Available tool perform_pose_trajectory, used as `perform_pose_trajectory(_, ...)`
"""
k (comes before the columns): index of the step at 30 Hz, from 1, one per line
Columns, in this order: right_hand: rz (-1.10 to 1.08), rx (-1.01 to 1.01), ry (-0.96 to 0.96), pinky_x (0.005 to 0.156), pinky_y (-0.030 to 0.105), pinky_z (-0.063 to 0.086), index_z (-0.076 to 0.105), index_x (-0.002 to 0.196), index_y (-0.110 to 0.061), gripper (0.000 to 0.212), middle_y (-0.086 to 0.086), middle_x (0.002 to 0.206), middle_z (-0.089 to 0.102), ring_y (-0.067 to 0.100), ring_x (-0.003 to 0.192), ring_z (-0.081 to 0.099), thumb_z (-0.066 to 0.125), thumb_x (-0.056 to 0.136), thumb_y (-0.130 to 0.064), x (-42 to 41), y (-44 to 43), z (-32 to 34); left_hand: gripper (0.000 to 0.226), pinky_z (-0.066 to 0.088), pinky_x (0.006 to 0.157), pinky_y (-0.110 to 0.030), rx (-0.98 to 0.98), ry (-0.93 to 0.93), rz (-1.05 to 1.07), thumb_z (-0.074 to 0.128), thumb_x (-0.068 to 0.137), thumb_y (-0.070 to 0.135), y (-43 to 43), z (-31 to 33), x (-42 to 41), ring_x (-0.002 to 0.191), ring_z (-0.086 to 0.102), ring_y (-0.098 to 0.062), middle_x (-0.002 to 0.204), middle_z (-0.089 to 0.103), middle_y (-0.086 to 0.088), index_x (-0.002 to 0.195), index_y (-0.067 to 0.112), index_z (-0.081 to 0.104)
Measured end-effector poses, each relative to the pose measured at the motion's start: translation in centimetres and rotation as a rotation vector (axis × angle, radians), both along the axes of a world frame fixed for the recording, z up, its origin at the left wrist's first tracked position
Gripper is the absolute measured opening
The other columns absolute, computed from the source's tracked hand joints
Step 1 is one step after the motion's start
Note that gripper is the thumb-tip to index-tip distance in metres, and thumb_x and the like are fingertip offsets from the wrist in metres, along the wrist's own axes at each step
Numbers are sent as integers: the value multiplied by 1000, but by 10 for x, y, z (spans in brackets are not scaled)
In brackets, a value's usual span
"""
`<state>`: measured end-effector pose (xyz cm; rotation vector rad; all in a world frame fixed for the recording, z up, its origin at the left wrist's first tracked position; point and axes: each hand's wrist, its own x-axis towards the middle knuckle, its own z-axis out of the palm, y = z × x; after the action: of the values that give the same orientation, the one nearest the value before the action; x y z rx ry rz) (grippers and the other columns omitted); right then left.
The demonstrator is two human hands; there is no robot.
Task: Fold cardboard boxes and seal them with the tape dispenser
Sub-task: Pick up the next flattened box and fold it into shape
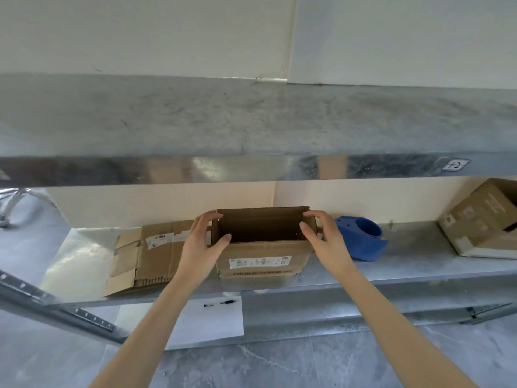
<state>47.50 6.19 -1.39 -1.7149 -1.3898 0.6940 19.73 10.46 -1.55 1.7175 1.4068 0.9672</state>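
Gripping open box [263, 256] by both short top edges: left hand [202, 242] on the left rim, right hand [324, 239] on the right, fingers curled at far corners, thumbs at near corners. Box upright mid-shelf [391, 264], near the front edge. Flattened cardboard [151, 256] just left, blue tape dispenser [363, 242] just right. Upper shelf [251, 121] close overhead. Second box [481, 228] far right, well apart.

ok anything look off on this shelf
The box at the far right sits tilted, propped on something flat with a white edge, not level on the shelf. Printing on the open box looks upside down.
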Motion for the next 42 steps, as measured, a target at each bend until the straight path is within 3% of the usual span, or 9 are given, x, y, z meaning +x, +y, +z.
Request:
perform_pose_trajectory(5, -6, -55, -92, 96, 32, 45, 47, 136, -27, 51, 1, 134, 42, 16, 117, 49, 70, 90, -25, 1, 1, 4, 62, 34, 108, -27, 3, 69, -42, 65, 93, 16, -10, 0, 2, 133, 38, -8, 152, 40, 7, 148, 27, 39)
perform_pose_trajectory(9, 43, -73, -121, 97, 29, 44, 40, 145, -32, 64, -1, 136, 38, 13, 121, 46, 71, 89, -24, 1, 0, 5, 74, 44, 105, -34, -58, 83, -65, 64, 92, 17, -12, -3, 1, 141, 32, -16, 154, 37, 11, 154, 34, 27)
perform_pose_trajectory(13, 93, -54, -85, 92, 36, 52, 37, 148, -31, 64, -9, 122, 56, 11, 116, 53, 67, 92, -28, -3, -2, 4, 57, 48, 92, -24, -87, -9, -69, 67, 90, 16, -13, -6, -1, 130, 48, -20, 139, 46, 13, 131, 39, 36)
perform_pose_trajectory(17, 151, -86, -24, 92, 31, 49, 40, 145, -34, 67, -18, 117, 61, 8, 114, 56, 55, 85, -62, -6, -6, 4, 23, 49, 92, -28, -16, 98, -114, 67, 91, 38, -9, -12, -6, 127, 48, -8, 154, 34, 18, 113, 33, 60)
perform_pose_trajectory(19, 180, -106, -9, 86, 26, 45, 39, 145, -39, 79, -22, 119, 61, 6, 107, 57, 53, 77, -77, -2, -7, 6, 36, 47, 88, -24, -12, 133, -148, 66, 85, 57, -7, -11, -9, 118, 48, 0, 151, 29, 24, 112, 34, 64)
perform_pose_trajectory(25, 105, -60, 1, 78, 17, 46, 41, 142, -35, 73, -14, 119, 62, 6, 113, 57, 79, 80, -34, 8, -4, 1, 61, 50, 82, -16, 42, 161, -99, 81, 78, 34, 1, -11, -12, 110, 56, -2, 138, 50, 12, 132, 27, 52)
perform_pose_trajectory(30, 56, 33, -55, 75, 22, 52, 27, 146, -46, 92, -20, 142, 35, 1, 107, 56, 84, 75, -31, 5, 3, -3, 88, 46, 73, -8, 34, 73, -105, 82, 78, 21, 7, -13, -10, 112, 58, -5, 143, 45, 13, 146, 33, 27)
perform_pose_trajectory(38, 130, -29, -241, 97, 23, 44, 62, 127, -30, 42, -14, 130, 42, 3, 118, 44, 72, 87, -37, 7, 7, -14, 40, 50, 94, -32, 95, 93, -147, 77, 83, 16, 10, -25, -16, 115, 50, 7, 125, 54, 22, 119, 27, 64)
perform_pose_trajectory(42, 116, -80, -62, 96, 1, 25, 64, 126, -35, 37, -12, 147, 39, -2, 133, 34, 69, 90, -33, 1, 2, -19, 35, 48, 87, -9, 50, 37, -150, 75, 86, 13, 8, -29, -18, 116, 43, 21, 136, 50, 20, 119, 23, 66)
